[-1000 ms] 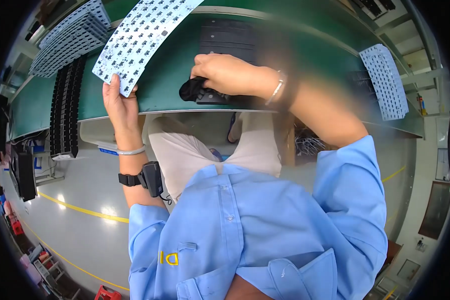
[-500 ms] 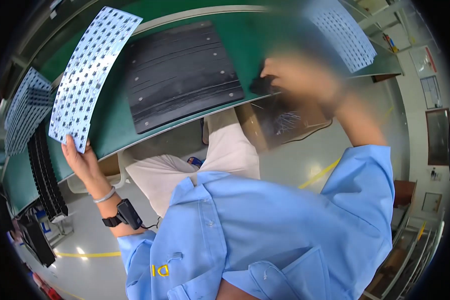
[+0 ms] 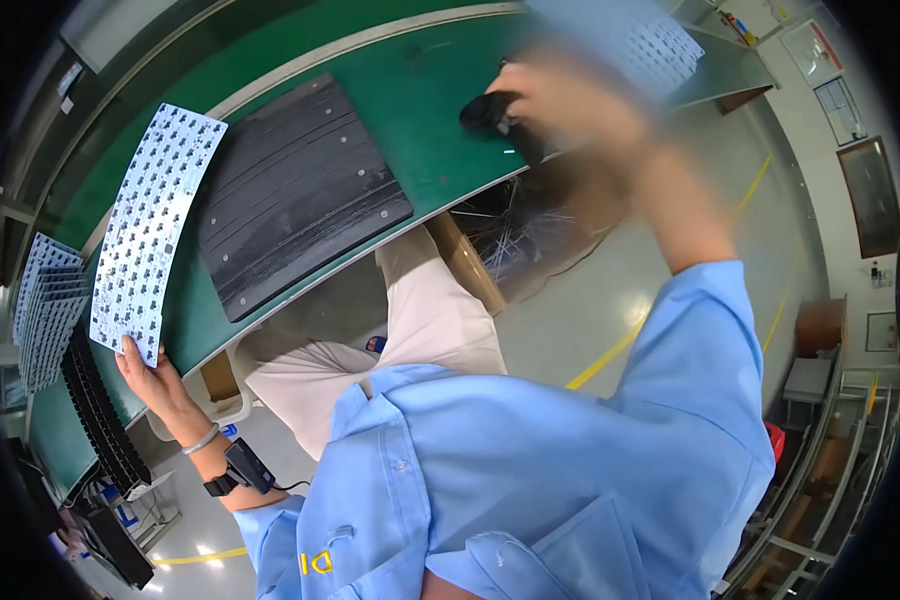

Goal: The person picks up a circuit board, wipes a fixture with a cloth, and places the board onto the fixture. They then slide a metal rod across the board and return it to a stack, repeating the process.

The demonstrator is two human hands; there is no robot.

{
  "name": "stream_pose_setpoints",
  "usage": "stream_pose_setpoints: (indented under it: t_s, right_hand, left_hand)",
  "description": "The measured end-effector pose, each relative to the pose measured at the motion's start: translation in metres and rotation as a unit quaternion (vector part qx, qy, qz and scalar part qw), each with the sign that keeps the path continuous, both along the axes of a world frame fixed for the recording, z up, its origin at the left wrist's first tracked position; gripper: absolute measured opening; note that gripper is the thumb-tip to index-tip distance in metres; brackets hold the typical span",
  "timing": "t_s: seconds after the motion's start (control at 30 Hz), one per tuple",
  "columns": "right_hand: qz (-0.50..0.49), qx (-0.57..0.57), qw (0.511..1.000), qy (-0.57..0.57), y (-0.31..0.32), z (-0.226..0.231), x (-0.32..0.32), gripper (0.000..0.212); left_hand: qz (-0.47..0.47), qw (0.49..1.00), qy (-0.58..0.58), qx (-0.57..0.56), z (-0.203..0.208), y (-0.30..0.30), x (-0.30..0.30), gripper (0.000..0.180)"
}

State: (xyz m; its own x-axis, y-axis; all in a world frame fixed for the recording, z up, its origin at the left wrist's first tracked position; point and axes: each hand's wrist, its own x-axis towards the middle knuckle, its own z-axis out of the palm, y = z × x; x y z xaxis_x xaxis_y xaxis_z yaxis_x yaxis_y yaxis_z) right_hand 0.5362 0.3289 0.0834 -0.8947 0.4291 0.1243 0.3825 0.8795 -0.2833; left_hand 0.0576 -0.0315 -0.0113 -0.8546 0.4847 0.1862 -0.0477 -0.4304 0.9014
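My left hand (image 3: 152,382) grips the lower end of a long white circuit board panel (image 3: 155,230), fingers closed on its edge. Rows of small black parts cover the panel, which stands tilted up over the bench and bows slightly. At its right lies a flat black grooved board (image 3: 300,200) with screws in its face. On the right side of the bench, my right hand (image 3: 570,100) is smeared by motion. Its fingers are closed round a black object (image 3: 490,112), whose kind I cannot make out.
Similar panels (image 3: 52,310) are stacked at the left, beside a black toothed rail (image 3: 100,420). More white panels (image 3: 665,55) lie at the far right of the green bench (image 3: 420,80). Below its front edge sits a cardboard box (image 3: 470,265) with thin clear strips.
The view has shifted, so the bench sits farther left. My right hand and the black object have moved toward the back of the bench. My left hand still holds the panel.
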Motion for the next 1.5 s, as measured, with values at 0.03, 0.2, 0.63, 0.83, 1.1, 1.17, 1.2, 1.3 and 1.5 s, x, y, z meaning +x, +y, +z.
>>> stream_pose_setpoints:
  t_s: [0.03,0.2,0.63,0.83,1.1,1.17,1.2,1.3,1.5]
  right_hand:
    - [0.004,-0.028,0.999,-0.016,0.001,-0.013,-0.002,0.028]
    - [0.051,-0.082,0.995,-0.03,-0.031,-0.008,0.018,0.027]
    - [-0.073,0.053,0.995,0.039,-0.028,0.021,0.044,0.028]
    - [-0.146,-0.031,0.988,-0.046,-0.024,0.015,0.014,0.034]
    - [0.003,0.141,0.958,0.25,-0.093,0.076,-0.149,0.039]
    - [0.06,0.186,0.952,0.237,-0.12,0.09,-0.205,0.039]
    - [0.069,0.179,0.956,0.222,-0.134,0.09,-0.227,0.039]
    - [0.072,0.163,0.965,0.193,-0.167,0.078,-0.261,0.035]
    - [-0.011,-0.061,0.991,0.118,-0.16,0.06,-0.245,0.029]
  left_hand:
    - [-0.004,1.0,-0.002,0.001,-0.002,0.0,-0.002,0.027]
    - [-0.037,0.999,0.003,0.013,-0.008,-0.005,-0.011,0.028]
    - [-0.024,0.999,0.015,-0.019,-0.002,-0.005,-0.009,0.029]
    - [-0.057,0.998,-0.004,0.027,0.024,0.0,0.023,0.026]
    - [-0.118,0.993,0.002,0.026,0.045,0.005,0.002,0.025]
    - [-0.123,0.99,0.059,0.017,0.044,0.001,-0.014,0.024]
    - [-0.152,0.987,0.053,0.026,0.045,0.003,-0.017,0.024]
    - [-0.196,0.977,0.081,0.016,0.054,0.006,-0.022,0.027]
    - [-0.303,0.949,0.086,0.004,0.055,0.019,-0.034,0.027]
